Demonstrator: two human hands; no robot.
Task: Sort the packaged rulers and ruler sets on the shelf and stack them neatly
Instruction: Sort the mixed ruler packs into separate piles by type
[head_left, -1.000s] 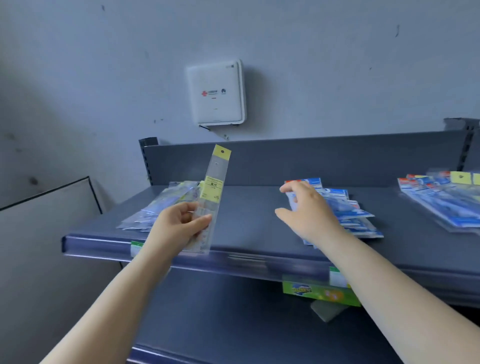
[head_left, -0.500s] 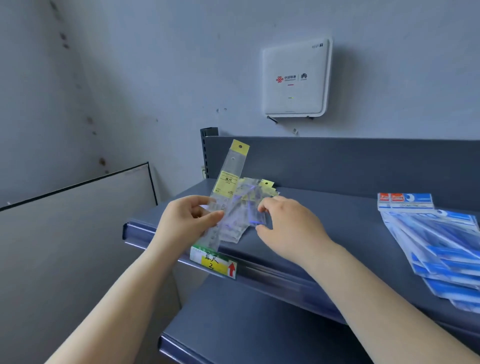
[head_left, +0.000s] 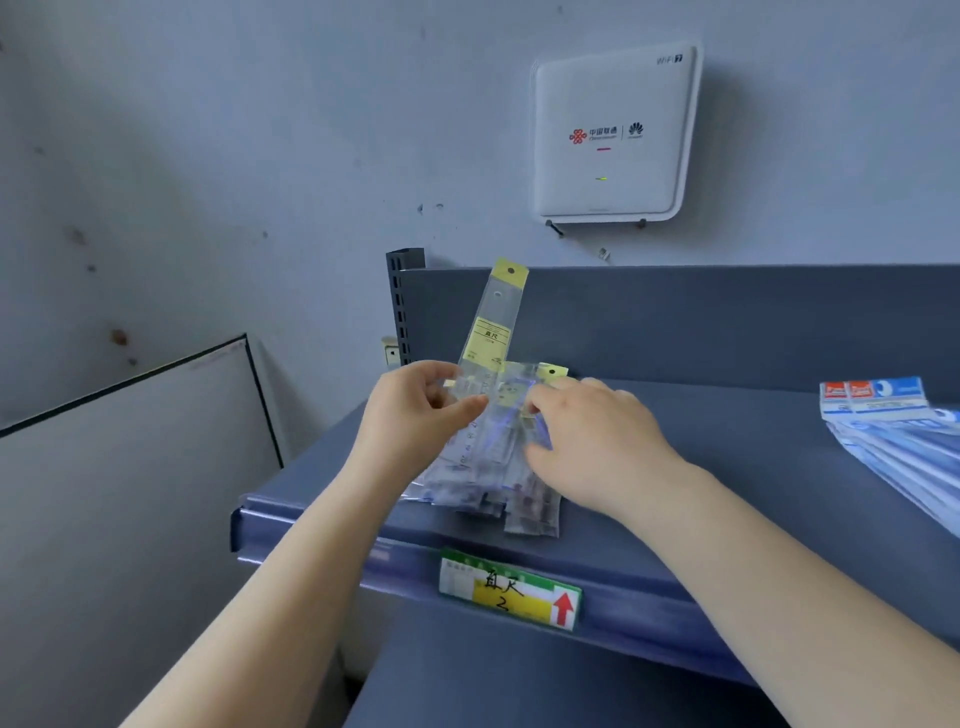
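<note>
Two hands are in view, the left hand (head_left: 415, 415) and the right hand (head_left: 592, 441). One clear ruler packet (head_left: 491, 332) stands raised. One loose pile of clear ruler packets (head_left: 488, 483) lies on the shelf (head_left: 727, 467); its number cannot be told. One fanned pile of blue packets (head_left: 893, 431) lies at the right, also uncountable. One price label (head_left: 511, 590) and one white wall box (head_left: 615, 132) show.

The shelf (head_left: 727, 467) appears to be painted metal, matt blue-grey and smooth. The packaged ruler (head_left: 491, 338) sits in a clear, glossy plastic sleeve with a yellow paper-like header. The blue ruler sets (head_left: 893, 431) show shiny plastic wrapping. The price label (head_left: 511, 592) looks like paper behind a glossy strip. The wall box (head_left: 615, 135) is smooth white plastic.
</note>
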